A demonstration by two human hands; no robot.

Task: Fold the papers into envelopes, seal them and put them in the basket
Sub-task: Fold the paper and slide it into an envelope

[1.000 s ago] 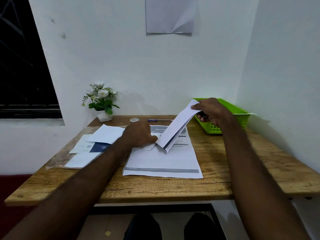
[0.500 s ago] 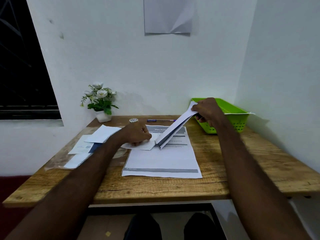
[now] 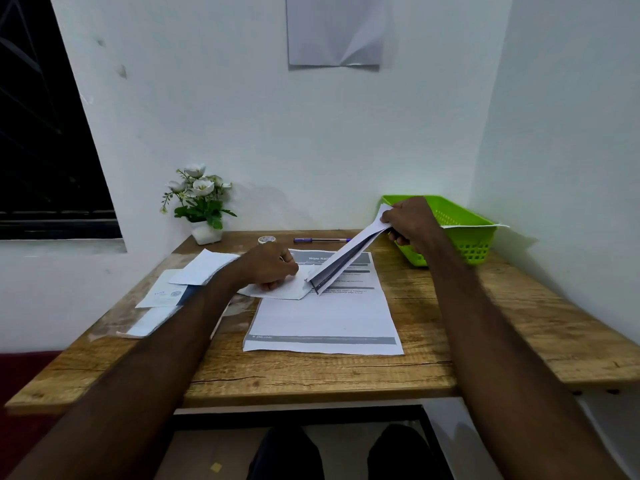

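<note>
My right hand (image 3: 410, 221) pinches the upper end of a folded paper (image 3: 341, 263), which slants down to the left with its lower end near the table. My left hand (image 3: 268, 266) rests with curled fingers on a small white flap of paper (image 3: 289, 289) lying beside that lower end. Both sit over a flat printed sheet (image 3: 322, 320) in the middle of the wooden table (image 3: 467, 327). The green basket (image 3: 465, 237) stands at the back right, just behind my right hand, with a white paper edge poking over its right rim.
A roll of tape (image 3: 266, 240) and a purple pen (image 3: 322, 240) lie near the wall. A small white flower pot (image 3: 202, 202) stands at the back left. Several loose papers (image 3: 180, 282) lie on the table's left side. The wall is close on the right.
My right hand has lifted the folded paper's upper end a little higher and further right. My left hand has slid slightly left on the small flap.
</note>
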